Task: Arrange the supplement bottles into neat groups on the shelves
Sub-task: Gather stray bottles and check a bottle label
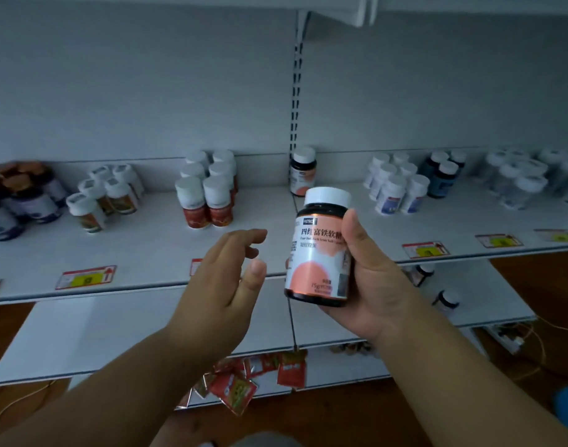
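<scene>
Right hand (369,279) grips dark bottle (318,250), label up for matching to twin bottle (303,171) on shelf (147,253); left hand (224,279) open, holding nothing.

Dark supplement bottle (318,250) hanging upright before the shelf (140,253)
White-capped, peach-and-white labelled, it is standing clear of the shelf while grouped bottles (208,195) are sitting in tidy clusters behind.
</scene>
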Motion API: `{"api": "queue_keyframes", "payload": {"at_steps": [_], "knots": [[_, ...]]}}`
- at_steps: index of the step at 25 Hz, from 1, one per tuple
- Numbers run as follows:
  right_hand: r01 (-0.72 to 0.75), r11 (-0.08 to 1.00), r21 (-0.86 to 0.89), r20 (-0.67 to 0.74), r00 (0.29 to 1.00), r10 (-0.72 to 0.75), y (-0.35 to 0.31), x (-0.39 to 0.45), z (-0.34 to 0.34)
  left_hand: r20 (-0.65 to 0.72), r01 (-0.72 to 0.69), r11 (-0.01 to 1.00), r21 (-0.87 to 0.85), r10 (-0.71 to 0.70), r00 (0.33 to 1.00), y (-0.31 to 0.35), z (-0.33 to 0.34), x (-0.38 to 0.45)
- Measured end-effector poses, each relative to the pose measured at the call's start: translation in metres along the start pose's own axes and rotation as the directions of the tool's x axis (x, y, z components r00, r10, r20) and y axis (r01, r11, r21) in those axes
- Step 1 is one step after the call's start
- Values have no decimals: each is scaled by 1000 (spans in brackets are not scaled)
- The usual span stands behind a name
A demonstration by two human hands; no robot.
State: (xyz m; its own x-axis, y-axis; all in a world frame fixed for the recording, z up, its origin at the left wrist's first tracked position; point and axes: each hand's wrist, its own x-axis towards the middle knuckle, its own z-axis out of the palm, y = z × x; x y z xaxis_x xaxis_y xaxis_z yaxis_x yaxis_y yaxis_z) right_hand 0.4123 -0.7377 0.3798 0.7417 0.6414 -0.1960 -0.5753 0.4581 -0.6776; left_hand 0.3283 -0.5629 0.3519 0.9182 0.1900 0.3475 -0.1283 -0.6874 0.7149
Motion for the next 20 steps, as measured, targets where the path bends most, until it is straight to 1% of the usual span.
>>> {"api": "queue_keyframes", "payload": {"at_steps": [2,4,7,9,13,16,18,20], "knots": [[-6,1000,13,-10,1000,6,22,30,33,-5,-9,1000,3,9,1000,-32,-31,3],[-23,1000,11,-27,999,23,41,55,60,36,-29,999,40,28,999,-56,-53,9],[-68,994,81,-55,996,73,52,75,83,100,-74,996,54,69,993,-75,-71,25],[-62,990,124,-97,993,74,52,79,86,128,-85,996,38,79,989,-83,-73,35],[5,996,84,-177,984,10,33,83,69,125,-95,995,22,91,988,-87,-60,53],[54,998,-33,-176,983,-59,10,84,45,166,-75,996,38,67,984,-80,-36,68],[68,990,-123,-182,979,-90,-10,87,18,199,-72,993,90,53,978,-73,-8,82],[99,976,-196,-223,964,-143,-32,97,-20,258,-53,985,167,8,966,-63,27,103]]}}
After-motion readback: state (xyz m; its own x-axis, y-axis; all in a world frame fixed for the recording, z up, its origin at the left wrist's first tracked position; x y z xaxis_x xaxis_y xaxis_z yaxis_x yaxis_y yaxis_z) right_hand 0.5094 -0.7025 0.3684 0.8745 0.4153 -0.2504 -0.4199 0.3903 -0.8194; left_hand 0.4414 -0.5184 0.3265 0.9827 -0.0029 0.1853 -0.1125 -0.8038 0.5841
